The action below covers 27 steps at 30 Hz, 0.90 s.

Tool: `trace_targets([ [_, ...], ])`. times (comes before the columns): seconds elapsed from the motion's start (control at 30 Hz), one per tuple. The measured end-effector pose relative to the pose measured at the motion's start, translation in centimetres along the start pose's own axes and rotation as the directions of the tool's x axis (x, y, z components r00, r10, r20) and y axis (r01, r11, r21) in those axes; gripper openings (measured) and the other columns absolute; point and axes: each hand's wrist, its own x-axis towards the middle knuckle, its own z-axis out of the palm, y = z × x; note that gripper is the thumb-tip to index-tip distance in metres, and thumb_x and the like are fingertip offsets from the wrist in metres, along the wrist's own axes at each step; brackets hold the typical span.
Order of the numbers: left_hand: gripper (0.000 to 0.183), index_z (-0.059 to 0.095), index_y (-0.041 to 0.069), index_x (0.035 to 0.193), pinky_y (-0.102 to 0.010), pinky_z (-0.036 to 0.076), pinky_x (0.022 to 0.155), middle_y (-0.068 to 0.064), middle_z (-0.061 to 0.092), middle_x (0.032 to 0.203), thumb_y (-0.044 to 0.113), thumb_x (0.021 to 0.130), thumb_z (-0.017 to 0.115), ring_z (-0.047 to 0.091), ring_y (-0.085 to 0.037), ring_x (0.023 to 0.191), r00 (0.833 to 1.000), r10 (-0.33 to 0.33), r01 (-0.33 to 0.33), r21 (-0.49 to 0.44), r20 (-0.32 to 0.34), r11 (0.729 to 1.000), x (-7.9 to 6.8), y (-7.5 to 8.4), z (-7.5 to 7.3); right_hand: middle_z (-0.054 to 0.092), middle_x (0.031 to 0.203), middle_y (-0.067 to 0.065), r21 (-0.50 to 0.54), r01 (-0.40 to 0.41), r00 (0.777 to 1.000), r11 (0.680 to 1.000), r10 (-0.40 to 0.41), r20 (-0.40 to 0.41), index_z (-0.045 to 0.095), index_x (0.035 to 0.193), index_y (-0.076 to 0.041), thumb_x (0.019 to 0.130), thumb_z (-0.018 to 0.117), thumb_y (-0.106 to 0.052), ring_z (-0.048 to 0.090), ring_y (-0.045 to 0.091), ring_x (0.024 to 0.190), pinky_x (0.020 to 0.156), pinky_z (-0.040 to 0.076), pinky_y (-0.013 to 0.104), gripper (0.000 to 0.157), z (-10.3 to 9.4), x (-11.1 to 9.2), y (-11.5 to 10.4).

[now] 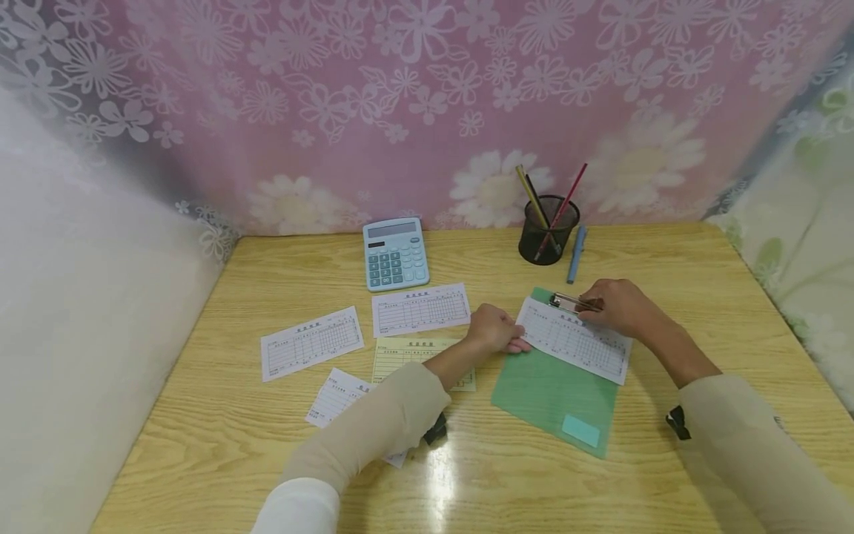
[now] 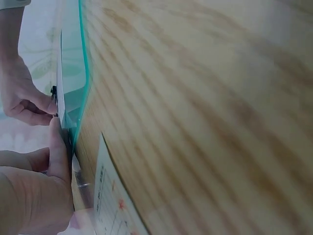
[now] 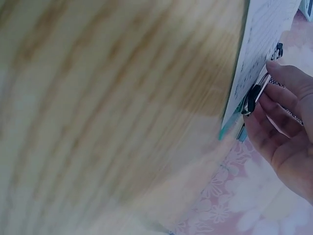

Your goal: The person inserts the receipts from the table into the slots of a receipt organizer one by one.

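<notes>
White slip [image 1: 574, 341] was laid, slightly askew, across upper pt of green clipboard [image 1: 550, 389], its top edge by the metal clip [image 1: 567, 301] at clipboard's far end. Metal clip was pinched by R hand [image 1: 620, 305], btwn thumb & bent fingers; whether slip was gripped by it couldn't be told. L hand [image 1: 494, 328] was placed at clipboard's L edge, fingers bent in & nearly closed, w/ slip's L end held at fingertips. Lt-blue label [image 1: 581, 430] was seen near clipboard's bottom R corner.

To L of clipboard, 4 more slips were spread on wood-grain table [image 1: 220, 430]: upper slip [image 1: 422, 310] nearest to calc; yellow slip [image 1: 407, 359] just below, partly hidden by L forearm; outer slip [image 1: 312, 343] farthest L; lower slip [image 1: 336, 397] largely covered by L sleeve [image 1: 380, 419]. Blue calc [image 1: 395, 252] was set beyond & L of clipboard. Black mesh cup [image 1: 531, 243], w/ pencils [image 1: 568, 196] stood in it, was placed straight beyond clipboard; blue pen [image 1: 577, 256] was laid just R of cup, also beyond clipboard.
</notes>
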Motion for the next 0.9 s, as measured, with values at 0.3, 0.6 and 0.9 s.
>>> trace_targets([
  [0.3, 0.013, 0.063, -0.003, 0.079, -0.024, 0.059, 0.059, -0.015, 0.072, 0.069, 0.004, 0.09, 0.063, 0.073, -0.023, 0.068, 1.0, 0.006, -0.006, 0.062, 0.003, 0.998, -0.17, 0.27, 0.2, 0.058, 0.075, 0.002, -0.041, 0.051, 0.999, 0.998, -0.05, 0.014, 0.074, 0.086, -0.007, 0.082, 0.071, -0.014, 0.048, 0.012, 0.062, 0.056, 0.042, 0.027, 0.009, -0.07, 0.03, -0.25],
  [0.6, 0.012, 0.059, -0.002, 0.08, -0.024, 0.059, 0.058, -0.015, 0.072, 0.069, 0.004, 0.091, 0.061, 0.073, -0.021, 0.067, 0.998, 0.061, -0.061, 0.114, 0.002, 0.992, -0.27, 0.3, 0.13, 0.058, 0.075, 0.005, -0.066, 0.108, 0.994, 0.992, -0.109, -0.016, 0.071, 0.086, -0.002, 0.085, 0.068, -0.01, 0.048, 0.013, 0.062, 0.057, 0.043, 0.03, 0.009, -0.14, 0.09, -0.59],
  [0.9, 0.01, 0.06, -0.003, 0.082, -0.024, 0.059, 0.058, -0.016, 0.072, 0.07, 0.003, 0.09, 0.062, 0.073, -0.024, 0.069, 0.997, 0.081, -0.081, 0.08, -0.003, 0.993, -0.31, 0.15, 0.32, 0.059, 0.079, 0.007, -0.077, 0.118, 0.992, 0.99, -0.121, -0.035, 0.07, 0.093, 0.003, 0.088, 0.065, -0.01, 0.05, 0.015, 0.065, 0.059, 0.045, 0.033, 0.014, -0.01, -0.29, -0.35],
])
